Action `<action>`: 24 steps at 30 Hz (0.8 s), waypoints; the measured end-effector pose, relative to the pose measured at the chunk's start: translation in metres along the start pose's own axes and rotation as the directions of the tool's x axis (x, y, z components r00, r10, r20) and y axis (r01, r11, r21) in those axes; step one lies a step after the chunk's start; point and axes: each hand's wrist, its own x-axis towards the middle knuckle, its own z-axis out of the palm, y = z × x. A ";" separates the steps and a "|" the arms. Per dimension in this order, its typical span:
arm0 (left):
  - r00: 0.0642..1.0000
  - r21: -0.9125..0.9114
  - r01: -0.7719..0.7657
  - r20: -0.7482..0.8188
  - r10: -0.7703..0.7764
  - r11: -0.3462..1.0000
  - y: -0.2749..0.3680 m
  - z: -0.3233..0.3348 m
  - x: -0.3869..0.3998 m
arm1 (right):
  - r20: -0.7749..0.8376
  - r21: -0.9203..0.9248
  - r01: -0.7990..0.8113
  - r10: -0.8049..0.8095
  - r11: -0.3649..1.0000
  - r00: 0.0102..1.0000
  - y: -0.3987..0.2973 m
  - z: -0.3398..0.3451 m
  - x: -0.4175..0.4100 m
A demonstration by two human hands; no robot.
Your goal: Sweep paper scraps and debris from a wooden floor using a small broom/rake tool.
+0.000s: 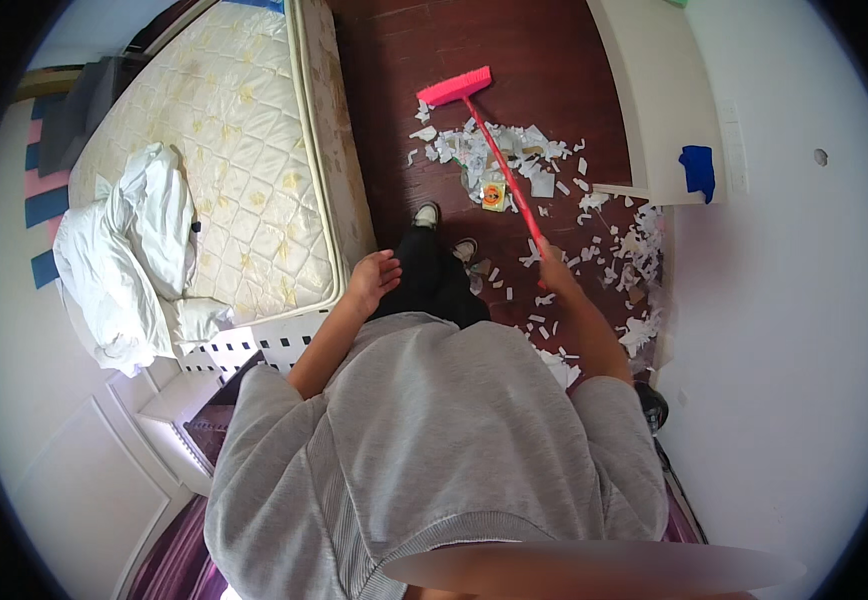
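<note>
My right hand point(556, 270) grips the red handle of a push broom near its upper end. The broom's pink head point(455, 86) rests on the dark red wood floor point(471, 34), beyond a heap of torn white paper scraps point(505, 142). A yellow packet with an orange print point(492, 195) lies at the near edge of that heap. My left hand point(376, 279) is held in front of my body, fingers slightly apart, with nothing in it. It is close to the corner of the mattress.
A bare quilted mattress point(254, 172) stands on the left, with crumpled white bedding point(133, 247) on it. More paper scraps point(632, 251) lie along the right wall point(779, 300). A blue cloth point(698, 172) sits on a pale ledge point(659, 97).
</note>
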 end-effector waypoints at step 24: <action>0.994 -0.482 0.066 0.107 -0.016 0.874 -0.018 -0.074 0.012 | 0.154 -0.207 0.071 -0.039 0.976 0.987 -0.095 0.005 -0.069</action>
